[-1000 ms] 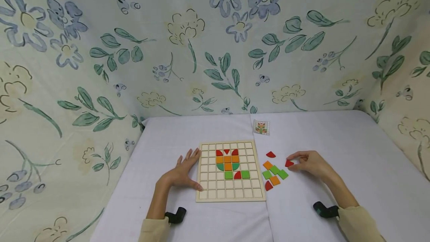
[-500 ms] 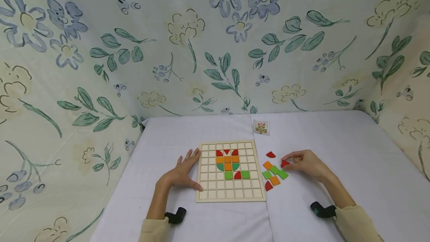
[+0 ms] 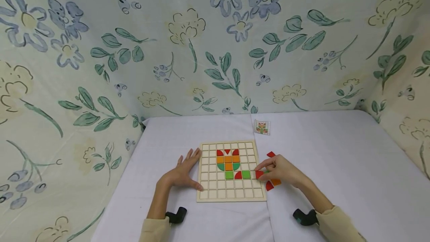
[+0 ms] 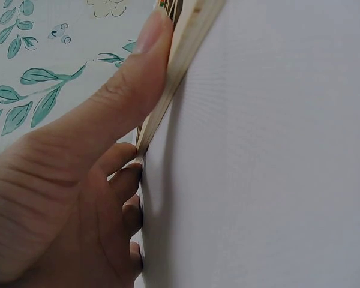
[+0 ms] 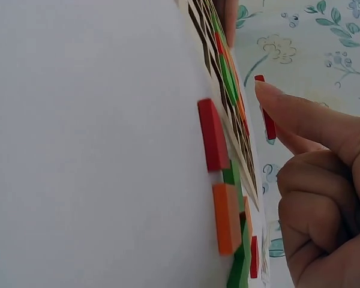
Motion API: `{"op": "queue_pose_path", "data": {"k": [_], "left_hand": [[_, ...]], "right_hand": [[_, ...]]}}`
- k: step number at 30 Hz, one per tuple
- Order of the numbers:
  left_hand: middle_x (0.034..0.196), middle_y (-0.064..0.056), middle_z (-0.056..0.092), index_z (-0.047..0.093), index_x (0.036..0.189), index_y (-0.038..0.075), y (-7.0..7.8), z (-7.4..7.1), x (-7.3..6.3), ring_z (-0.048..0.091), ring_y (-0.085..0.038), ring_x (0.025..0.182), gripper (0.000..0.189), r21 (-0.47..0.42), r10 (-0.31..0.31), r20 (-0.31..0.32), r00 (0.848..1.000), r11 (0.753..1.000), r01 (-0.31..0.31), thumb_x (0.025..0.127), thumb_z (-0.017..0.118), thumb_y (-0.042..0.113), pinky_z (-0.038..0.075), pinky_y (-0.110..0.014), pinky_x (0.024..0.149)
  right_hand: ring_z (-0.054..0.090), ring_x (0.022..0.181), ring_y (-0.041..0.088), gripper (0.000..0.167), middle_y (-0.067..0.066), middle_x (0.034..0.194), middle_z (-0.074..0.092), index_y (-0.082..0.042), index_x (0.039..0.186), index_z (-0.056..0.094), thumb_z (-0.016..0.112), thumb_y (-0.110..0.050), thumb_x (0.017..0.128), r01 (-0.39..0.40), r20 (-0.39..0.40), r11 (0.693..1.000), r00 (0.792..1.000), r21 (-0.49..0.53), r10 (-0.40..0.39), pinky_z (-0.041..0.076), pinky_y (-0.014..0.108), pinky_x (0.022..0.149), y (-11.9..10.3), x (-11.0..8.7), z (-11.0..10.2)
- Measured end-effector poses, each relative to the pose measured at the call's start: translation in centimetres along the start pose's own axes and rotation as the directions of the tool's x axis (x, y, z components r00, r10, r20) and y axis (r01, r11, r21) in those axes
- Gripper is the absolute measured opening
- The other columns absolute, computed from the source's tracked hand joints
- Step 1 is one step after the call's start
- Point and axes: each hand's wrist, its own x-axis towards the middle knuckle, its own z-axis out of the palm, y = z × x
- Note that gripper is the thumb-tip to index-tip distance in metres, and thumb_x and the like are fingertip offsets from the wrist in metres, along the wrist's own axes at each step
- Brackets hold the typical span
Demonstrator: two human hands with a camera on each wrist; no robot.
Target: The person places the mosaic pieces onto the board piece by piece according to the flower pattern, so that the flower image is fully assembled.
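Observation:
A wooden grid board (image 3: 209, 194) lies on the white cloth, with red, orange and green tiles set in its cells. My left hand (image 3: 183, 173) rests at the board's left side with fingers spread; in the left wrist view the thumb (image 4: 138, 72) lies on the board's edge. Between thumb and index finger my right hand (image 3: 283, 170) pinches a red tile (image 5: 268, 117), held above the board's right edge. The other fingers of that hand are curled in. Below it are loose tiles, among them a red quarter-round (image 3: 270, 186) and an orange square (image 3: 276, 182); others are partly hidden by the hand.
A small pattern card (image 3: 262, 127) lies behind the board to the right. Another red tile (image 3: 270, 154) lies just beyond the right hand. A flowered cloth (image 3: 215, 47) hangs behind the table. Each wrist carries a black camera.
My right hand has moved left with the pinched red tile, from right of the loose pile to the board's right edge. The left hand stays in place.

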Motion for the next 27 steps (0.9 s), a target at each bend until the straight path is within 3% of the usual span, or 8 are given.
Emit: {"op": "queue_pose_path", "data": {"k": [7,16,27], "left_hand": [[0.176,-0.005,0.007,0.016,0.167,0.012,0.4,-0.3,-0.3,-0.005,-0.031,0.164,0.136,-0.008,-0.007,0.012,1.0,1.0,0.007,0.063,0.098,0.044,-0.006,-0.06,0.132],[0.176,-0.004,0.006,0.014,0.167,0.012,0.5,-0.5,-0.2,-0.006,-0.031,0.164,0.137,0.005,0.002,0.016,1.0,1.0,-0.002,0.064,0.098,0.044,-0.006,-0.06,0.132],[0.176,-0.007,0.008,0.015,0.167,0.009,0.5,-0.4,-0.3,-0.004,-0.034,0.164,0.137,0.0,0.013,0.007,1.0,1.0,-0.013,0.063,0.098,0.043,-0.004,-0.062,0.132]], "right_hand": [[0.028,0.053,0.009,0.027,-0.006,0.056,0.028,-0.007,0.105,0.081,0.088,-0.015,0.081,0.043,0.068,0.998,0.997,-0.039,-0.041,0.021,0.02,0.049,-0.5,0.9,2.0],[0.033,0.055,0.007,0.022,-0.006,0.058,0.031,-0.011,0.099,0.082,0.089,-0.014,0.079,0.113,0.1,0.987,0.99,-0.118,-0.101,0.02,0.019,0.05,-1.0,1.3,3.2],[0.033,0.053,0.009,0.019,-0.005,0.056,0.034,-0.01,0.097,0.082,0.089,-0.015,0.08,0.054,0.068,0.995,0.997,-0.084,-0.049,0.02,0.019,0.048,-1.0,1.0,2.9]]}}
